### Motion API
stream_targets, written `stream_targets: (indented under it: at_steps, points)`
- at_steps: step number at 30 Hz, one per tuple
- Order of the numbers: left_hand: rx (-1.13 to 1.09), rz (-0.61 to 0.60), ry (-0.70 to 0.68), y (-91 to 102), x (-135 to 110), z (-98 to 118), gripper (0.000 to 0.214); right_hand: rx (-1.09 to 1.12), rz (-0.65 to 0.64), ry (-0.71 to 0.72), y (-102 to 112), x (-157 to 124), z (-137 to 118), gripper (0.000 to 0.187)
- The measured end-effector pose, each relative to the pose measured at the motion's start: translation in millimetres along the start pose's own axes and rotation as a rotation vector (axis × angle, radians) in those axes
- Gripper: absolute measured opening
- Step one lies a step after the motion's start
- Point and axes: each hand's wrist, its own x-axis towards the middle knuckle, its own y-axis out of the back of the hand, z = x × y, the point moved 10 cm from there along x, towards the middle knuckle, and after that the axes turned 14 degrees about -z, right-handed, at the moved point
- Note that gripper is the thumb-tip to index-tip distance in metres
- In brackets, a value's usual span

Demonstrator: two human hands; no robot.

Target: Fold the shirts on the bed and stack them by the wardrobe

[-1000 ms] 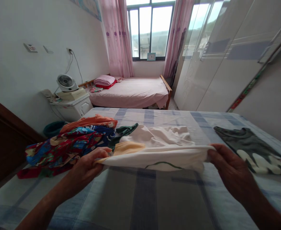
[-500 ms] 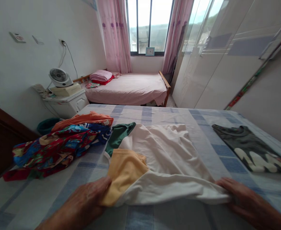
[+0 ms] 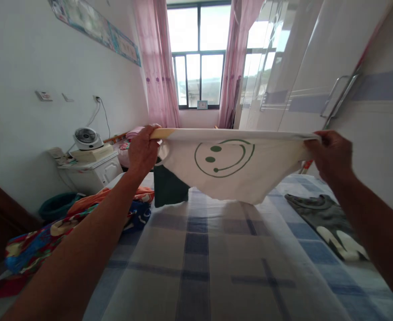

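A white T-shirt [image 3: 229, 169] with a green smiley face, a yellow part and a dark green sleeve hangs stretched in the air above the bed. My left hand [image 3: 143, 150] is closed on its left edge. My right hand [image 3: 330, 154] is closed on its right edge. Both arms reach forward at about chest height. The shirt's lower edge hangs a little above the blue-checked bedsheet [image 3: 203, 263].
A heap of colourful clothes [image 3: 69, 227] lies on the bed's left side. A dark grey shirt [image 3: 326, 218] lies flat at the right. A white nightstand [image 3: 89, 171] with a small fan [image 3: 85, 138] stands at the left wall. A white wardrobe [image 3: 316, 80] lines the right.
Both hands have lifted the white shirt off the bed and hold it spread in the air, smiley face showing. Half a second ago it lay on the sheet.
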Motion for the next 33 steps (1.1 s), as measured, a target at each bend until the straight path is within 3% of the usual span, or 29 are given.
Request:
stream_targets:
  at_steps: [3, 5, 7, 9, 13, 15, 17, 19, 23, 28, 31, 33]
  points:
    - [0.123, 0.161, -0.121, 33.5, -21, 25, 0.036, -0.055, 0.103, 0.099, 39, -7, -25, 0.043]
    - [0.163, 0.107, -0.16, 27.2, -49, 23, 0.037, -0.093, 0.057, 0.053, 50, -29, -16, 0.039]
    - [0.182, -0.031, -0.197, 2.8, -86, 10, 0.038, -0.145, -0.084, -0.053, 45, -61, 9, 0.035]
    - [0.203, -0.255, -0.221, -35.0, -130, -9, 0.04, -0.188, -0.303, -0.132, 24, -104, 40, 0.031]
    - [0.118, -0.713, -0.188, -99.6, -215, -44, 0.037, -0.116, -0.809, -0.071, -35, -203, 80, 0.017]
    - [0.049, -0.892, -0.103, -118.0, -240, -53, 0.04, -0.077, -0.928, -0.03, -50, -238, 93, 0.018]
    - [-0.009, -0.945, 0.002, -125.5, -246, -58, 0.046, -0.076, -0.942, -0.012, -53, -253, 104, 0.025]
    - [-0.041, -0.888, 0.075, -127.6, -237, -59, 0.043, -0.102, -0.909, -0.024, -49, -254, 113, 0.028]
    - [0.052, -0.782, 0.17, -136.9, -214, -62, 0.038, -0.121, -0.879, -0.094, -41, -245, 117, 0.016]
    - [0.174, -0.857, 0.34, -155.5, -209, -73, 0.034, -0.045, -0.872, -0.213, -39, -244, 128, 0.021]
    - [0.058, -0.864, 0.446, -164.1, -209, -79, 0.032, 0.037, -0.856, -0.292, -42, -245, 143, 0.032]
    - [-0.106, -0.831, 0.444, -166.1, -205, -76, 0.024, 0.097, -0.844, -0.361, -44, -244, 147, 0.037]
